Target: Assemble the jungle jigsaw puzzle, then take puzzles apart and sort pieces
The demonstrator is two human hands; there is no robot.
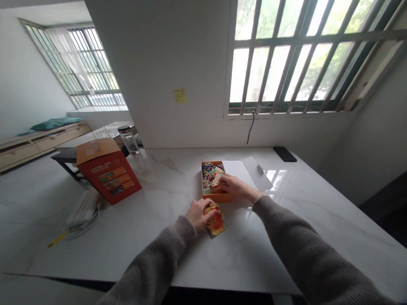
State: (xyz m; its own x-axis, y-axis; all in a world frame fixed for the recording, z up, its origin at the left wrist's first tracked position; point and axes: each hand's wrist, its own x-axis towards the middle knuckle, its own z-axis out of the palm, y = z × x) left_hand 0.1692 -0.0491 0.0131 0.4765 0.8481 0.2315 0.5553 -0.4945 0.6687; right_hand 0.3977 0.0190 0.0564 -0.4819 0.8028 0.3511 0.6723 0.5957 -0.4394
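Note:
Just in front of a small orange box [221,197], my left hand [198,215] grips a stack of joined yellow and red puzzle pieces [215,221] above the table. Loose, many-coloured puzzle pieces [209,174] fill the box. My right hand [231,186] reaches over the box's right side, its fingers closed around pieces inside; a pale, beige-backed piece [218,176] shows by the fingertips. The exact pieces under those fingers are partly hidden.
A red puzzle carton [111,173] stands on the left, with a glass bottle [130,140] behind it. White cables and a power strip [83,209] lie beside it. White sheets [240,171] are right of the box; a black phone [284,154] lies at back right of the marble table [177,172].

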